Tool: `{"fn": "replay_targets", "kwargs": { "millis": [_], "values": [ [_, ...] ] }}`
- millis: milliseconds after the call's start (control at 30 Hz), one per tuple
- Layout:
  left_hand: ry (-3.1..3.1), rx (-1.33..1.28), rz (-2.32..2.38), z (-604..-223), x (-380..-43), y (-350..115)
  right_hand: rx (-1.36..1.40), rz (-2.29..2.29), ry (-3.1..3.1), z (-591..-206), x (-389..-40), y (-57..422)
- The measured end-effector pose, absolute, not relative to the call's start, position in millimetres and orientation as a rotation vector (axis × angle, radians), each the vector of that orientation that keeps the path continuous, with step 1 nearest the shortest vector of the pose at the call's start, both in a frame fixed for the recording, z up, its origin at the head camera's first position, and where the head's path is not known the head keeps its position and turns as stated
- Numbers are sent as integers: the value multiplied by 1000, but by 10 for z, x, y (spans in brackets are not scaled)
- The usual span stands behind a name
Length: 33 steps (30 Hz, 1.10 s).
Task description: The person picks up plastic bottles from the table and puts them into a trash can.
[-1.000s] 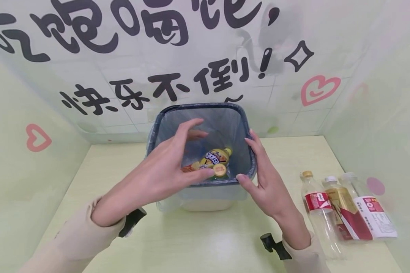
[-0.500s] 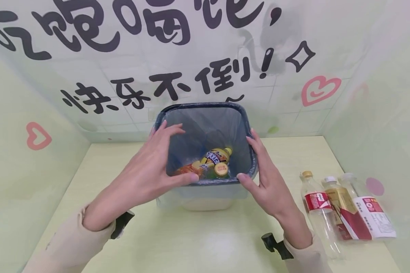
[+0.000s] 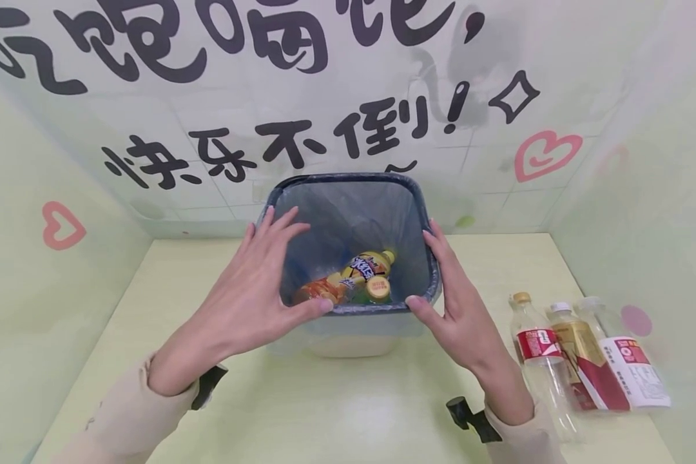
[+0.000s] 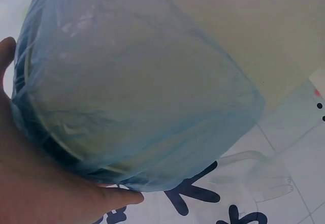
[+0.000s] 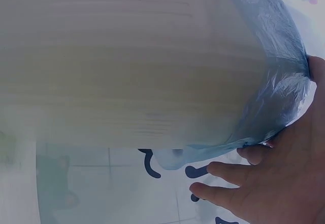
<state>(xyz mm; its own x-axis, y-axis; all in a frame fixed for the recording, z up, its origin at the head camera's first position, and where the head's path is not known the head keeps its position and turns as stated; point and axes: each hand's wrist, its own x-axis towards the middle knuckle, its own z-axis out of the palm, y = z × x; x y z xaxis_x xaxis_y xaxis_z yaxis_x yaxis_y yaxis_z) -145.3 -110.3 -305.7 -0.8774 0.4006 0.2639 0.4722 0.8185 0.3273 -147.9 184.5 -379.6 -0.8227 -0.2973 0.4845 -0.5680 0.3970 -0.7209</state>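
Observation:
A trash bin (image 3: 354,348) with a blue plastic liner (image 4: 152,92) over its rim stands on the table between both hands. My left hand (image 3: 243,290) rests spread at the bin's front-left corner, its thumb on the front rim and some fingertips above the opening. My right hand (image 3: 455,309) holds the front-right corner, thumb over the rim and fingers along the outer right side. Inside lies a yellow-labelled drink bottle (image 3: 367,264) with a yellow cap; beside it shows a bottle's pale orange cap (image 3: 378,288) over something green.
At the right lie three plastic bottles: one with a red label (image 3: 539,343), one with a gold and red label (image 3: 591,364), and one with a white label (image 3: 635,370). A wall (image 3: 336,96) with large black writing stands close behind the bin.
My left hand has moved left from over the bin's opening to its front-left rim, uncovering more of the yellow-labelled bottle. My right hand has stayed at the front-right corner.

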Motion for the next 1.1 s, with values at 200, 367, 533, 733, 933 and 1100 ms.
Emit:
{"fn": "replay_targets", "kwargs": {
  "millis": [200, 367, 533, 733, 933, 1100],
  "values": [
    [-2823, -652, -613, -3087, -1455, -1112, 769, 1386, -2371, -3800, -1481, 1856],
    [-2826, -607, -640, -3124, -1451, -1133, 769, 1384, -2378, -3806, -1480, 1865],
    [-2817, -559, -653, -3171, -1438, -1165, 768, 1369, -2384, -3823, -1479, 1878],
    [-2844, -466, -686, -3208, -1424, -1171, 772, 1338, -2386, -3839, -1482, 1892],
    [-2884, -378, -745, -3208, -1417, -1167, 777, 1329, -2391, -3844, -1476, 1891],
    [-2931, -316, -772, -3190, -1413, -1155, 756, 1339, -2394, -3840, -1465, 1886]
  ]
}}
